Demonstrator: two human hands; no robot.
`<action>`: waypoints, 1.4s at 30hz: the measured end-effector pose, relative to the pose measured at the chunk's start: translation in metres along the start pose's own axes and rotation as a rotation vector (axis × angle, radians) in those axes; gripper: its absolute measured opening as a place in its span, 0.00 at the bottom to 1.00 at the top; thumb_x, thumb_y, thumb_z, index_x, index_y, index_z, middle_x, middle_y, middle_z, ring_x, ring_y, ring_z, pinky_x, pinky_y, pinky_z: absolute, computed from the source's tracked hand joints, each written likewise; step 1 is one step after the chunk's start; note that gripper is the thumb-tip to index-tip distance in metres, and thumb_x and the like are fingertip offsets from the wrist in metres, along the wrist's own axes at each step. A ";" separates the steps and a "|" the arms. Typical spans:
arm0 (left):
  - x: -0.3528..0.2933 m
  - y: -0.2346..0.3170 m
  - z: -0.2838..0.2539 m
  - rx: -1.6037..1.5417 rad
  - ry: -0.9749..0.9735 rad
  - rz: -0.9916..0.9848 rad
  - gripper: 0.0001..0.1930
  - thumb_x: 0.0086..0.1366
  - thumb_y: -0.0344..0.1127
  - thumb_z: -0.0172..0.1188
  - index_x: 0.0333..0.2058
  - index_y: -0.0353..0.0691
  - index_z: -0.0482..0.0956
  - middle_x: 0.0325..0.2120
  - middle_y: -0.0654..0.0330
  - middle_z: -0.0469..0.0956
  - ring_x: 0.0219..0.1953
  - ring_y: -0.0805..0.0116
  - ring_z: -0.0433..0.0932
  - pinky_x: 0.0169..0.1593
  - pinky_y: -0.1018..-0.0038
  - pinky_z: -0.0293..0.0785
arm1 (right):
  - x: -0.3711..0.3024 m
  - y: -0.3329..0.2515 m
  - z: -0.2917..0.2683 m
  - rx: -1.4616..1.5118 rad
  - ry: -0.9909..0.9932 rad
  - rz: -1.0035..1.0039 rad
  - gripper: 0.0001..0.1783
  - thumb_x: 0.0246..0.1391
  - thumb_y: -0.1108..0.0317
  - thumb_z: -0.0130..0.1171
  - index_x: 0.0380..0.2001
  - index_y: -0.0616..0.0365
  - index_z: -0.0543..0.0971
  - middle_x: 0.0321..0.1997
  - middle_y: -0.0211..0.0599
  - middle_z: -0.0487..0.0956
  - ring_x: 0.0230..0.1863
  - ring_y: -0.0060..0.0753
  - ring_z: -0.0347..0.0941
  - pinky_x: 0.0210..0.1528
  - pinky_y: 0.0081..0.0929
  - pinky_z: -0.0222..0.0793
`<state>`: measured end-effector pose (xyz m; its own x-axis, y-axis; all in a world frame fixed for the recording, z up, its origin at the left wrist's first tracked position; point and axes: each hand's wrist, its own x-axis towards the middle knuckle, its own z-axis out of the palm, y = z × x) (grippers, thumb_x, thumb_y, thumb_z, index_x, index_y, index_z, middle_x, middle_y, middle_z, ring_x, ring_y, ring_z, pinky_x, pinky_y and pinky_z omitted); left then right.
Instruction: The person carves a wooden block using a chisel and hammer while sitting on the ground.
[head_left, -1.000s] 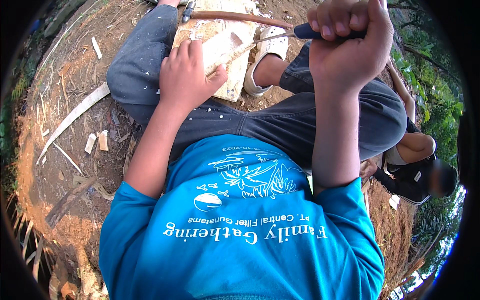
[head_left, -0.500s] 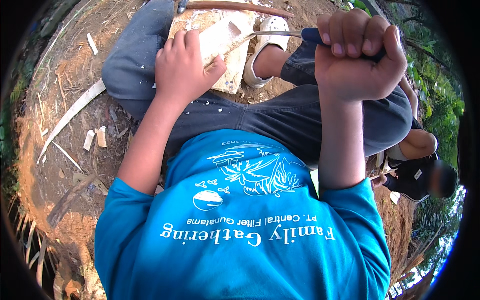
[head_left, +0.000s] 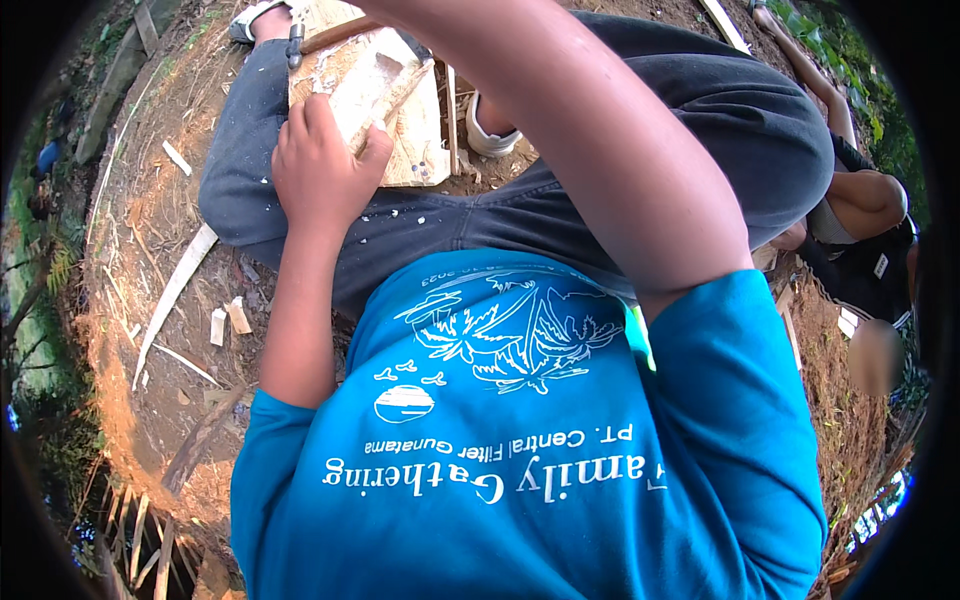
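My left hand (head_left: 330, 165) grips the near end of a pale carved wood piece (head_left: 377, 75), its fingers along one side and its thumb on the other. A hollow is cut into the piece, which rests on a wooden board (head_left: 425, 165) between my legs. Across the upper middle reaches my right forearm (head_left: 590, 110); the hand itself lies beyond the top edge. A hammer (head_left: 338, 34) with a dark metal head and brown wooden handle lies over the far part of the board. My forearm hides the handle's end. The blue-handled tool cannot be made out.
Wood chips (head_left: 228, 320) and a long curved pale strip (head_left: 175, 295) lie on the dirt at left. A light clog (head_left: 490, 130) shows beyond the board. Another person (head_left: 860, 205) sits at the right, near green plants.
My right hand, which held a blue-handled metal tool against the wood, has swung up and left out of view. The hammer now lies at a different angle. My left hand keeps its grip.
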<state>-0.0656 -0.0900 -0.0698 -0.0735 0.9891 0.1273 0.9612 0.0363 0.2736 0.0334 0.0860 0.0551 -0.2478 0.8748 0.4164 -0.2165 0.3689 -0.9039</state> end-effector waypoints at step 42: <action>0.003 0.014 -0.006 0.081 -0.076 -0.079 0.37 0.67 0.66 0.58 0.49 0.31 0.70 0.42 0.44 0.75 0.46 0.39 0.77 0.48 0.48 0.75 | -0.002 0.023 -0.022 0.009 0.124 0.070 0.19 0.61 0.63 0.57 0.18 0.59 0.73 0.15 0.29 0.70 0.16 0.22 0.62 0.22 0.32 0.60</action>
<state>-0.0536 -0.0878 -0.0598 -0.1326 0.9906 0.0346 0.9717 0.1231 0.2017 0.0497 0.0995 0.0315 -0.1442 0.9306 0.3364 -0.2117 0.3030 -0.9292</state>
